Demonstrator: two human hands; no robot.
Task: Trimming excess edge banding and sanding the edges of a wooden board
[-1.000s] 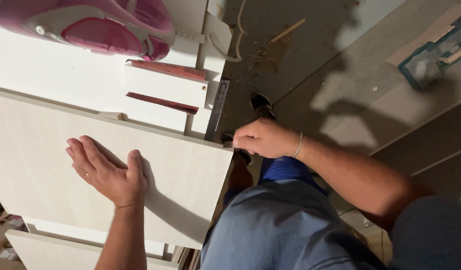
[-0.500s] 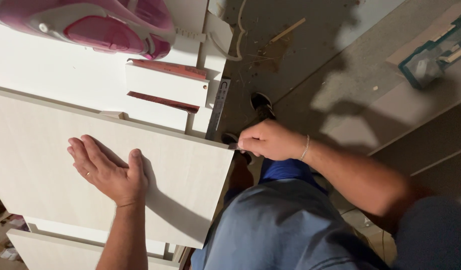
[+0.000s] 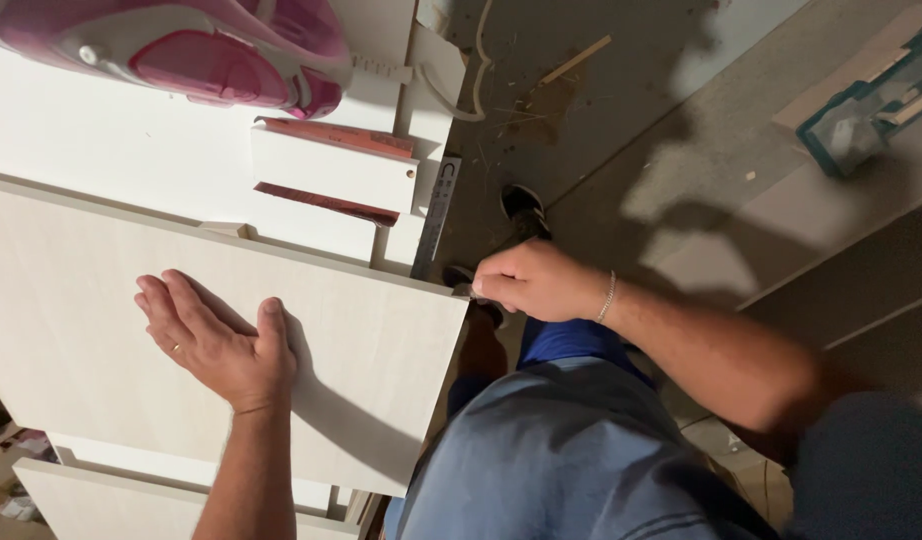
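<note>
pressing left hand point(image 3: 221, 345) flat on panel point(image 3: 371, 340), right hand point(image 3: 531, 283) pinching its corner.

A white worktop point(image 3: 101, 150) carries a pale board point(image 3: 371, 350), a pink iron point(image 3: 181, 40) and small white panels point(image 3: 331, 175).

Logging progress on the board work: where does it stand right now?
Done: large pale board lies flat on the stack, small cut pieces beside it. In hand: left hand pressed flat on the board, right hand gripping something dark at its corner edge, what exactly is unclear. Left: cannot tell; lower boards lie untouched.
</note>
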